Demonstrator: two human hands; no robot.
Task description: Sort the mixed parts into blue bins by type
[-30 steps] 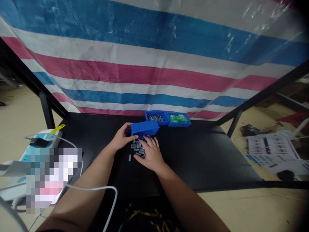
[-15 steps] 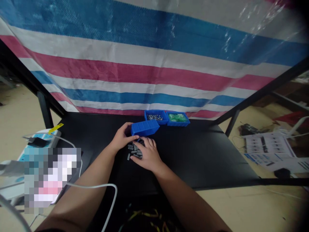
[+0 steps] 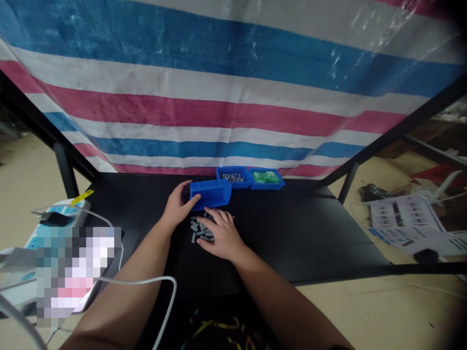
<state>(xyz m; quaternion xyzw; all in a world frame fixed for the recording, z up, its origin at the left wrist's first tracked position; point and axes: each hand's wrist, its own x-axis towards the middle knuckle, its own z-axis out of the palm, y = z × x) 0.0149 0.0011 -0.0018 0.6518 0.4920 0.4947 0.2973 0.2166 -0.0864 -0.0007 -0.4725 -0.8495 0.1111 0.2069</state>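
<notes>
- A blue ribbed plastic parts bin (image 3: 210, 194) is being gripped at its left end by the left hand (image 3: 177, 208), fingers curled around it.
- A loose pile of small grey cylindrical pieces (image 3: 200, 230) is being touched by the spread right hand (image 3: 222, 236), just below the bin.
- A shallow blue tray of silver pieces (image 3: 233, 177) and a shallow blue tray of green items (image 3: 266, 178) are being held side by side at the far edge of the black worktop (image 3: 299, 228).
- Open room is being left on the worktop right of the hands.

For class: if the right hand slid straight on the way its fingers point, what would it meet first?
The right hand would likely meet the grey pieces just past its fingertips, then the blue bin behind them, though depth is unclear.
</notes>
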